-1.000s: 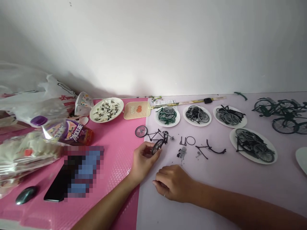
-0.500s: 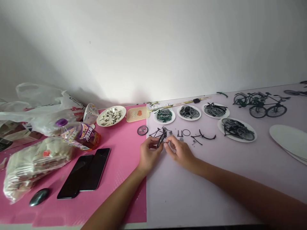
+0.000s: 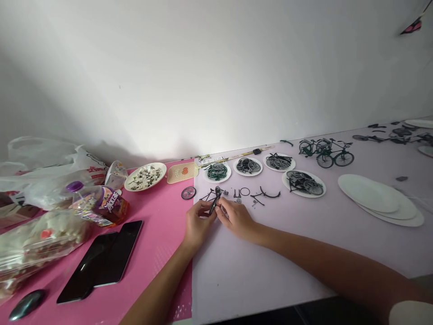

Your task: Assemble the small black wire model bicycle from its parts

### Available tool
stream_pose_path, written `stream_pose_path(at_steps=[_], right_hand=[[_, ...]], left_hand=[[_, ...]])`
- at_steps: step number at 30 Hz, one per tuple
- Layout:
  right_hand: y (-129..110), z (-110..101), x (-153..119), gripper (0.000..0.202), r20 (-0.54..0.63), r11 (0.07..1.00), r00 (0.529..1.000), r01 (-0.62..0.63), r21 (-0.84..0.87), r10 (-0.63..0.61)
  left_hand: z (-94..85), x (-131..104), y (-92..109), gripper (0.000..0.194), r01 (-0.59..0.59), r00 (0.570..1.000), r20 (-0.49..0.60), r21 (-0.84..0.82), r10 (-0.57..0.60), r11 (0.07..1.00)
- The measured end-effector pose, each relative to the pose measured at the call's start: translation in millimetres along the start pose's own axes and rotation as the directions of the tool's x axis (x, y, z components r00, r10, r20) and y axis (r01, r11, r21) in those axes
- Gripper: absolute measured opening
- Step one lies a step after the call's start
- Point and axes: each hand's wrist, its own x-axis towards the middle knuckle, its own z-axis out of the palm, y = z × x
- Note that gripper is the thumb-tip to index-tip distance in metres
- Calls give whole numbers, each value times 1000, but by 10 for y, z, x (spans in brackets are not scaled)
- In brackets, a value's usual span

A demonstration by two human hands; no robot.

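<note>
Between my two hands a small black toy bicycle wheel [image 3: 213, 206] is seen nearly edge-on. My left hand [image 3: 199, 222] pinches it between thumb and fingers from the left. The fingers of my right hand [image 3: 237, 219] close on its right side, and their tips partly hide the contact. Just beyond the fingertips lies a black toy bicycle frame [image 3: 209, 195], its near part covered by my hands. A loose spoked wheel [image 3: 188, 193] rests flat on the pink mat to the left. Right of the frame are a thin black ring [image 3: 244, 192] and a curved black part [image 3: 269, 194].
White plates of bicycle parts [image 3: 306, 194] line the back, near assembled toy bicycles [image 3: 334, 158]. Stacked white plates [image 3: 368, 192] lie right. Left are two phones [image 3: 117, 253], a bottle [image 3: 101, 207], plastic bags [image 3: 50, 171], a dark mouse [image 3: 27, 304] and a bowl [image 3: 162, 177].
The view has swung to the right, so the table things sit further left. The wheel in my hands has turned more edge-on. Both hands keep their hold on it.
</note>
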Motion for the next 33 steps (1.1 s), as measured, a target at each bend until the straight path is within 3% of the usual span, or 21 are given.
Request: stream_pose_path(at_steps=[9, 18, 24, 28, 33], right_hand=[[24, -18, -11, 18, -3, 999, 1000, 22, -27, -22], [75, -22, -16, 22, -17, 999, 999, 50, -9, -50], [46, -58, -15, 23, 7, 1000, 1000, 25, 11, -25], [32, -64, -18, 12, 37, 999, 999, -6, 44, 5], [40, -49, -17, 13, 51, 999, 998, 22, -25, -20]], left_hand=[[-7, -25, -23, 16, -152, 988, -8, 143, 155, 978], [-1, -59, -57, 15, -221, 972, -23, 241, 233, 945], [6, -60, -46, 17, -222, 971, -28, 245, 236, 944], [9, -56, -41, 18, -217, 972, -34, 237, 231, 947], [8, -56, -53, 18, -205, 975, -35, 244, 220, 948]])
